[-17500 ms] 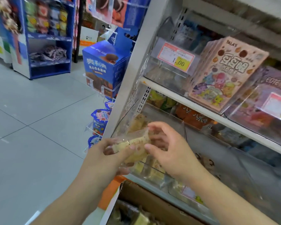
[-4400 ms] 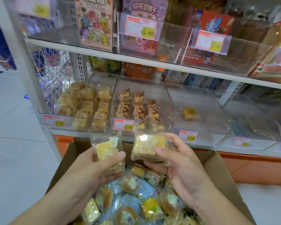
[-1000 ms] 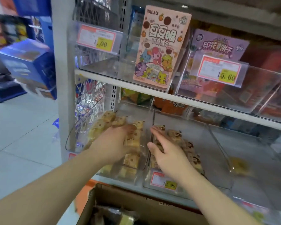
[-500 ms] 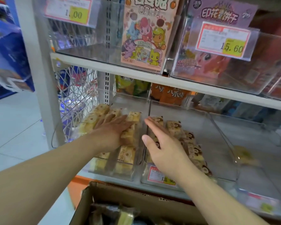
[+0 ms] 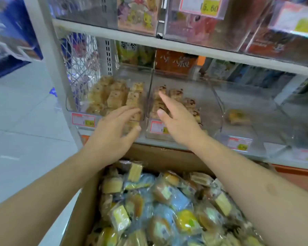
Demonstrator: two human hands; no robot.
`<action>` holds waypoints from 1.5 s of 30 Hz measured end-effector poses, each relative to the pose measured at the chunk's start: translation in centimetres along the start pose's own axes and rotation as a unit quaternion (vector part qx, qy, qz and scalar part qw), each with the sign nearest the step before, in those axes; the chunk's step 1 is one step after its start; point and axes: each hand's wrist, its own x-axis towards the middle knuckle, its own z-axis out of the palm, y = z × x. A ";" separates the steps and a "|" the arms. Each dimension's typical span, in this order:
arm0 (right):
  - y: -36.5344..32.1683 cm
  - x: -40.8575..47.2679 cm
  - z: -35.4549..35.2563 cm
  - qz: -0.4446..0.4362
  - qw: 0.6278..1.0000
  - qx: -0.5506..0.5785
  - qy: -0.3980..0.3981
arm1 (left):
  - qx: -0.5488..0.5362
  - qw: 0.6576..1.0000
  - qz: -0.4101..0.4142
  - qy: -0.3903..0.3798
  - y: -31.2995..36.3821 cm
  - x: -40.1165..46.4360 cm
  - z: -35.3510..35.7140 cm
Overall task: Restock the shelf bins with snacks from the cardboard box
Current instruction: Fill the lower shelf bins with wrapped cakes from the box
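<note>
A cardboard box (image 5: 78,215) full of wrapped snack cakes (image 5: 160,206) stands below the shelf. On the lower shelf, a clear left bin (image 5: 73,109) holds rows of yellow cake packets (image 5: 112,96). The middle bin (image 5: 219,110) holds brown-topped cakes (image 5: 176,94). My left hand (image 5: 112,135) hovers in front of the left bin, fingers spread and empty. With its fingers straight, my right hand (image 5: 178,119) is held before the middle bin and carries nothing.
A third bin (image 5: 252,132) to the right holds one single cake (image 5: 237,117). Price tags front each bin. The upper shelf (image 5: 185,46) carries bins of boxed biscuits. A white upright post (image 5: 50,59) stands at left, with tiled floor beyond it.
Both hands have drawn back out of the bins toward the box, empty. The view has tilted down, bringing the box's snacks into sight.
</note>
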 end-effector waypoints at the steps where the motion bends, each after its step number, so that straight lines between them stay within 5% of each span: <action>1: 0.5 -2.7 -0.3 -0.002 1.000 0.016 0.016 | -0.009 1.000 -0.005 -0.013 0.9 -1.9 0.4; 5: 5.7 -14.8 -0.9 0.074 0.997 0.007 -0.003 | 0.015 0.991 -0.028 -0.133 3.2 -8.1 3.4; 10: 12.3 -21.5 -0.1 0.184 0.949 -0.097 -0.238 | 0.034 0.956 -0.049 -0.287 5.3 -13.8 7.7; 13: 15.9 -23.0 0.3 0.248 0.934 -0.126 -0.223 | 0.043 0.943 -0.029 -0.328 6.2 -15.4 10.0; 32: 23.2 -16.4 8.5 0.257 0.958 -0.128 0.014 | 0.015 0.951 -0.042 -0.305 7.3 -10.2 13.0; 38: 17.9 -17.4 3.6 0.258 0.965 0.043 -0.012 | 0.010 0.956 -0.051 -0.290 8.5 -8.6 12.8; 45: 11.1 -20.9 -1.2 0.203 0.926 0.297 -0.115 | -0.002 0.955 -0.047 -0.293 10.7 -8.8 12.2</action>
